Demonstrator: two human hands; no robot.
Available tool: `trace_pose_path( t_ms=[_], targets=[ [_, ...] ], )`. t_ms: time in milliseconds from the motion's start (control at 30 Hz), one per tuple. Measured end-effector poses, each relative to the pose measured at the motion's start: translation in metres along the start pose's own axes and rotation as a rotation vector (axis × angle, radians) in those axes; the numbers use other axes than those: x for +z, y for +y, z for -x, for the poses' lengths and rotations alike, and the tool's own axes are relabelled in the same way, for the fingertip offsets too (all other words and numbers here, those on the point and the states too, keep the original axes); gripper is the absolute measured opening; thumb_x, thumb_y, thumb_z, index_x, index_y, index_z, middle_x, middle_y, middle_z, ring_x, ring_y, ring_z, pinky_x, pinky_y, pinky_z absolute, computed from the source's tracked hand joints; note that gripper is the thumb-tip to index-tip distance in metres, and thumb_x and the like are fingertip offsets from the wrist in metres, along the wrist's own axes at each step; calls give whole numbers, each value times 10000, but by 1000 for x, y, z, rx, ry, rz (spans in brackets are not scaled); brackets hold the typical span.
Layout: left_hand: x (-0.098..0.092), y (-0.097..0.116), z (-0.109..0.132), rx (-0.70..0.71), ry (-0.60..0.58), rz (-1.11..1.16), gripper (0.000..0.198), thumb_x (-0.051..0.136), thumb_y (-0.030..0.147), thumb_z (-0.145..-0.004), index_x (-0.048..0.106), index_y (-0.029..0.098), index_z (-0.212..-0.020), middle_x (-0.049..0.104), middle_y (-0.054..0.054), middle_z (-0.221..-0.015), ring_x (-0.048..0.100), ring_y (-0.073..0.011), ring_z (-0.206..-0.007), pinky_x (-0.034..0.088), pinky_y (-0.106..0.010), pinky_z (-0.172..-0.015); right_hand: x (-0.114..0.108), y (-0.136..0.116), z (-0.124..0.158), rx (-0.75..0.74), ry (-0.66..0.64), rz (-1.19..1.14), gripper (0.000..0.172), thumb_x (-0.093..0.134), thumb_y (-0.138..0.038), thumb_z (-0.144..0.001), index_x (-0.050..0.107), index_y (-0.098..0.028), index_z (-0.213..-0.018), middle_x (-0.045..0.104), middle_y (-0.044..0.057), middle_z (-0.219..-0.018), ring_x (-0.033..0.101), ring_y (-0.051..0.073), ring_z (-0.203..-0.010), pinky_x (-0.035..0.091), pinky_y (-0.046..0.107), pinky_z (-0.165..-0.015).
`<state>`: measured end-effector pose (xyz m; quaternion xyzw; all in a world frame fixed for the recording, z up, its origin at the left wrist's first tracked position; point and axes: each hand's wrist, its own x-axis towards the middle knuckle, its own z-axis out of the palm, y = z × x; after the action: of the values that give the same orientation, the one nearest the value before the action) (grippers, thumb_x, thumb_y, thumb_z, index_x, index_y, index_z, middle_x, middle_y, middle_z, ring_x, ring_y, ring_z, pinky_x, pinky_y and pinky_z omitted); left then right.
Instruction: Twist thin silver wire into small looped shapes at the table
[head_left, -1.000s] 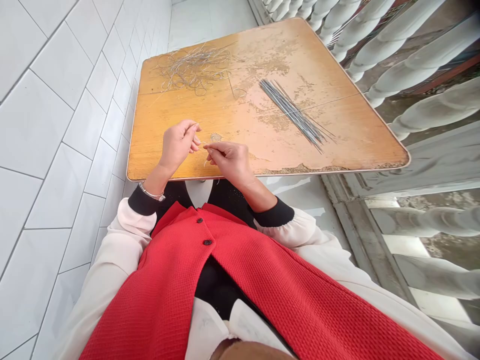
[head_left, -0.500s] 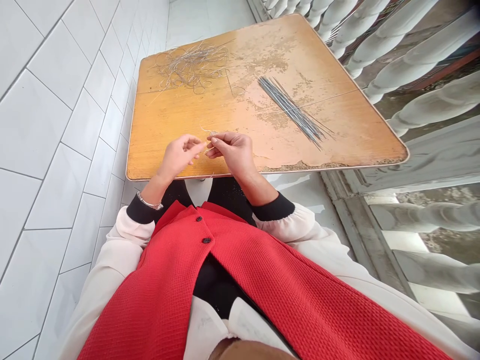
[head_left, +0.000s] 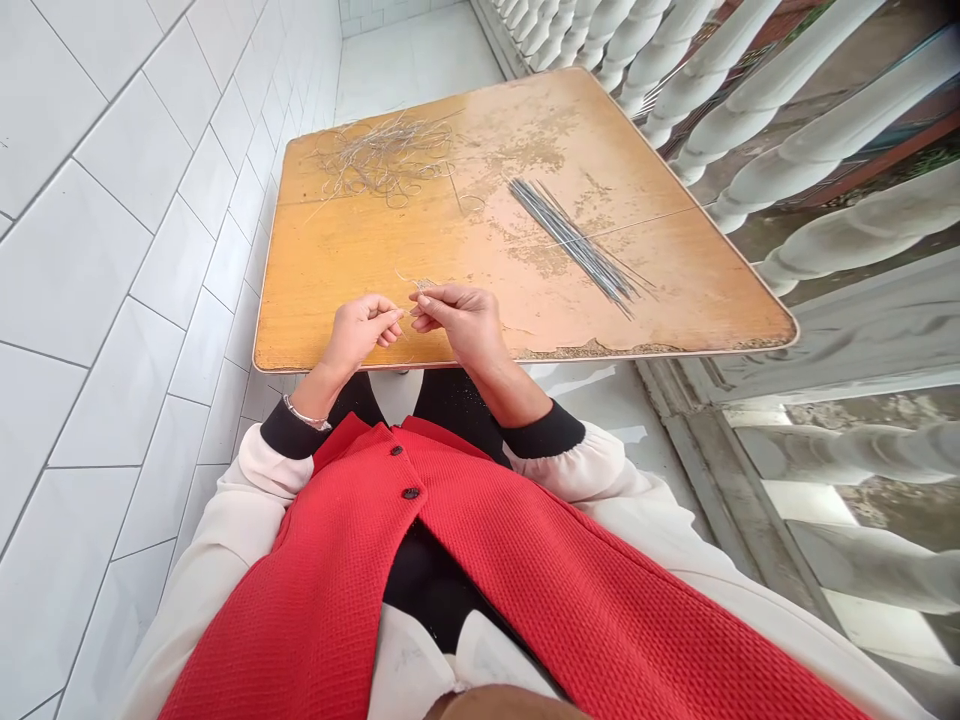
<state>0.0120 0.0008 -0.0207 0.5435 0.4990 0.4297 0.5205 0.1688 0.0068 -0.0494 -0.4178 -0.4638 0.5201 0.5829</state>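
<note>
The worktop is a square wooden board with worn, peeling orange veneer. A tangle of pale looped strands lies toward its far left corner, well apart from a diagonal bundle of straight grey metal rods.

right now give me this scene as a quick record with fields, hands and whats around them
right hand: right hand pinching a thin pale strand
left hand: left hand curled beside that strand, contact unclear, bangle on wrist
surface: worn wooden table
on table: tangle of pale strands, bundle of grey rods
surroundings: tiled wall, white railing
</note>
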Motion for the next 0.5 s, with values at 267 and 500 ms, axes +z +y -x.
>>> trace_pose_path(
  t_ms=[267,500],
  targets=[
    [-4,-7,-3,-19,15,-27,192,599,131,-914,577,151,-724,608,36,-593,548,-54,-514,433,-182,-528,-1,1,0,79,11,-41,312,872,-429,-558,765,-185,-720,678,2,-626,595,103,-559,542,254,-562],
    [-2,-1,7,467,73,-1161,140,576,238,-962,699,173,-971,702,-83,-1031,652,-180,-852,429,-297,-695,0,3,-2,29,43,3,206,841,-337,-609,771,-162,-692,642,-1,-549,572,97,-521,499,233,-521]
  ],
)
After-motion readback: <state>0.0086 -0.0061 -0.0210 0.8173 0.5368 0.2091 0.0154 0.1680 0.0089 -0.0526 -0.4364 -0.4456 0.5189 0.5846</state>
